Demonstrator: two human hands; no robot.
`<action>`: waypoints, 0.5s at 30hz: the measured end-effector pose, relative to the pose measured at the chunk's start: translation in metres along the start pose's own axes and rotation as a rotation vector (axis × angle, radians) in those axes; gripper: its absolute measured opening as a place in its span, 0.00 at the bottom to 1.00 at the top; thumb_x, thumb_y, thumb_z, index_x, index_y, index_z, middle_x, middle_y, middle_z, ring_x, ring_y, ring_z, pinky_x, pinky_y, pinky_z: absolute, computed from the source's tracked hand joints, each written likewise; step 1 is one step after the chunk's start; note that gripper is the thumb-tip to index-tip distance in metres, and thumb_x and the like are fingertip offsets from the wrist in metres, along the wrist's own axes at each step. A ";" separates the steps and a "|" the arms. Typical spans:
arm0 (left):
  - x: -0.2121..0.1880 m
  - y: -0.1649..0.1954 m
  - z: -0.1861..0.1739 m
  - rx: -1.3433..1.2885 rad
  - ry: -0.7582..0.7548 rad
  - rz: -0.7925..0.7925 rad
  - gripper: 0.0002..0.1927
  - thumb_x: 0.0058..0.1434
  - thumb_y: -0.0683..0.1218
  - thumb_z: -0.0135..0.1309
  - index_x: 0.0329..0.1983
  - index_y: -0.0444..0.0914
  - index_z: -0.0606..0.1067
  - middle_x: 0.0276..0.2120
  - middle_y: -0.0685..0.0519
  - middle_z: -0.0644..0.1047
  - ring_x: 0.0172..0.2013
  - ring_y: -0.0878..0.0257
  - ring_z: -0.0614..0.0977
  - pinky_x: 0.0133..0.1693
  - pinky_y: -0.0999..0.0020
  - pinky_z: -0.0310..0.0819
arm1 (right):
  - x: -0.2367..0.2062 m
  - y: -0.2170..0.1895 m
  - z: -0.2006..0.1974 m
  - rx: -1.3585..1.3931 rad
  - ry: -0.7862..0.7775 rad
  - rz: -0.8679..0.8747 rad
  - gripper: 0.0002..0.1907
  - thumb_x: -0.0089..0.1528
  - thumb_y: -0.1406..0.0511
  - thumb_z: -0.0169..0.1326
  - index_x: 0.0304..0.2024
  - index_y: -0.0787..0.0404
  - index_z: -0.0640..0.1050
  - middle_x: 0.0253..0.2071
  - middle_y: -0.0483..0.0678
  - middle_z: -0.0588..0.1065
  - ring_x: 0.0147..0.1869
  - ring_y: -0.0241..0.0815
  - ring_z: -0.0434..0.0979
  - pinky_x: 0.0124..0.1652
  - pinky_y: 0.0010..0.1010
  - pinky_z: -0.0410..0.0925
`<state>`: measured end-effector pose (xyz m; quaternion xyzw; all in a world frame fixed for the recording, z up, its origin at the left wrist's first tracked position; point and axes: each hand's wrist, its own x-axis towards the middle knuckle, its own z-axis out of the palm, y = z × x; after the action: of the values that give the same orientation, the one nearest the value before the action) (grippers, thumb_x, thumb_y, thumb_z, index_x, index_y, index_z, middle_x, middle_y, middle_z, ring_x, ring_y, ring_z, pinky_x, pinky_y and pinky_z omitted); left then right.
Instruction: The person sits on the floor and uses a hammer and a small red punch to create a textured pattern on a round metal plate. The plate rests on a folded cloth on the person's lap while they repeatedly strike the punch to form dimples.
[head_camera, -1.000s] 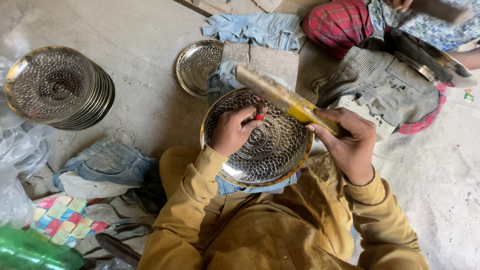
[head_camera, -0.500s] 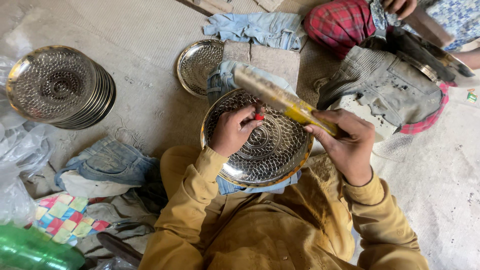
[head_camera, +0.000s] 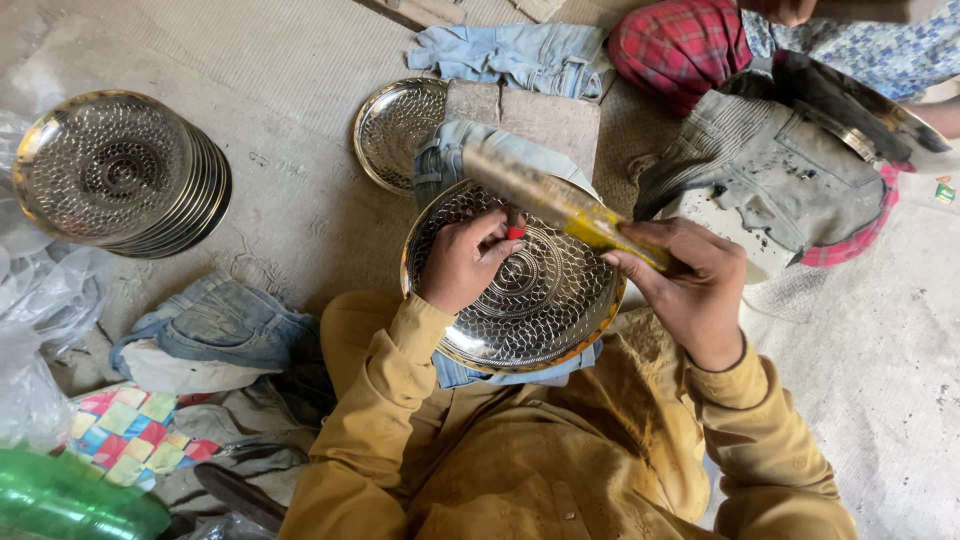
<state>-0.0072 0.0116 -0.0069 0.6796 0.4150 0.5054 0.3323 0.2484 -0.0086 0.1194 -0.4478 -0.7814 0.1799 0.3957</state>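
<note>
A round embossed brass plate (head_camera: 540, 310) rests on denim cloth in my lap. My left hand (head_camera: 462, 262) presses on its upper left part and pinches a small red-tipped tool (head_camera: 515, 231) against the metal. My right hand (head_camera: 690, 285) grips the yellow handle of a long wooden hammer-like stick (head_camera: 560, 205), which is blurred and slants up to the left above the plate. Both arms wear mustard-yellow sleeves.
A stack of several similar brass plates (head_camera: 120, 175) lies on the floor at left. One single plate (head_camera: 395, 125) lies beyond my lap beside a stone block (head_camera: 530, 115). Denim rags, plastic sheet and a green bottle (head_camera: 70, 505) lie at left. Another person sits at top right, holding a plate (head_camera: 865, 110).
The stick in my right hand has swung slightly, its far end dropping lower and nearer the plate. My left hand stays in the same spot with the red-tipped tool.
</note>
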 end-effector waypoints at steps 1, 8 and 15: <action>0.000 0.001 0.000 0.005 0.001 0.013 0.13 0.64 0.37 0.59 0.52 0.34 0.77 0.39 0.48 0.84 0.36 0.63 0.87 0.33 0.69 0.82 | 0.000 0.000 0.001 0.029 0.031 -0.010 0.16 0.59 0.67 0.70 0.46 0.67 0.83 0.41 0.51 0.82 0.40 0.37 0.81 0.41 0.26 0.71; -0.001 0.001 0.001 0.052 0.016 -0.066 0.11 0.63 0.39 0.62 0.49 0.35 0.78 0.34 0.49 0.84 0.31 0.63 0.86 0.30 0.69 0.80 | 0.002 0.002 0.003 0.066 0.024 -0.028 0.15 0.59 0.67 0.70 0.47 0.66 0.83 0.43 0.51 0.82 0.41 0.37 0.82 0.41 0.25 0.73; -0.002 0.005 0.000 0.046 0.034 -0.065 0.10 0.62 0.39 0.62 0.47 0.34 0.77 0.34 0.50 0.84 0.31 0.64 0.86 0.30 0.70 0.80 | 0.003 0.000 0.003 0.067 -0.008 0.002 0.15 0.58 0.67 0.70 0.45 0.66 0.84 0.41 0.52 0.83 0.37 0.36 0.81 0.37 0.25 0.70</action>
<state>-0.0065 0.0079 -0.0032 0.6647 0.4537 0.4962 0.3258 0.2446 -0.0060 0.1189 -0.4344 -0.7759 0.2081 0.4074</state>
